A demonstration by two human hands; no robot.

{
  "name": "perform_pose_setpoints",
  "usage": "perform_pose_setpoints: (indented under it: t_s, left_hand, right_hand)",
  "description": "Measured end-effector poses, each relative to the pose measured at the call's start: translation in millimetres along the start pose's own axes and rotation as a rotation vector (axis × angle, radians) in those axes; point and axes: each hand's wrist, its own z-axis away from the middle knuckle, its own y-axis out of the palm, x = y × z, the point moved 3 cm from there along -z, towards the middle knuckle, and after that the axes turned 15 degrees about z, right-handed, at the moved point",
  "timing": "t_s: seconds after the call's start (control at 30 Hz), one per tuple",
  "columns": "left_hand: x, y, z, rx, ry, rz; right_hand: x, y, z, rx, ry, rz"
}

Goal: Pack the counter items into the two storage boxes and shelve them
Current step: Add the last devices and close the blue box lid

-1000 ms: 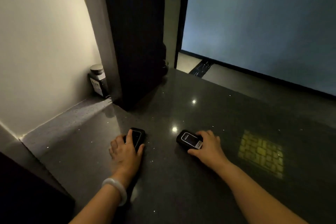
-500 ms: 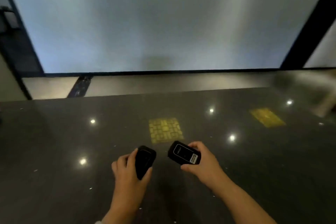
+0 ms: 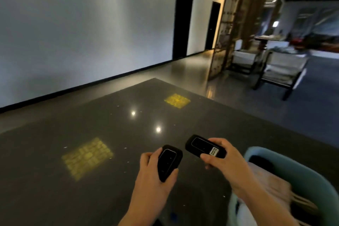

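While both hands are raised above the dark polished table (image 3: 77, 134), each one grips a small black handheld device. The left hand (image 3: 153, 176) curls round the left black device (image 3: 169, 161), thumb along its right edge and fingers wrapped behind its left side, holding it nearly upright with the glossy dark panel facing the camera. The right hand (image 3: 225, 161) pinches the right black device (image 3: 203, 146) between thumb and fingers at its near end; this one lies tilted, its far end pointing up and to the left, and a small white label with dark print sits on its face beside the thumb. The two devices are close together but apart, neither touching the table.

At the lower right, just beside the right forearm, stands a light teal storage box (image 3: 300, 172) with a rounded rim; something dark lies at its far end and pale, blurred things fill the rest, too smeared to name.

Two yellow patterned reflections (image 3: 88, 158) and two bright light spots show on the tabletop. Beyond the table are a white wall with two dark doorways (image 3: 183, 25), a wooden lattice screen (image 3: 229, 29) and pale chairs (image 3: 280, 71) on the right.
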Motion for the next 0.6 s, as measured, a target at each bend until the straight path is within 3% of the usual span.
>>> perform_pose_setpoints:
  t_s: [0.17,0.33,0.6]
  left_hand:
    - [-31.4,95.1,-2.7,0.197,0.068,0.042]
    - [-52.9,166.0,-5.3,0.332,0.129,0.108]
    - [-53.6,193.9,-4.4,0.378,0.142,0.11]
  right_hand:
    - [-62.5,-98.6,16.4,-0.202,0.166,-0.066]
    - [-108.5,-175.5,30.0,-0.403,0.225,0.13]
    - [-132.0,-207.6,22.3,-0.362,0.233,0.503]
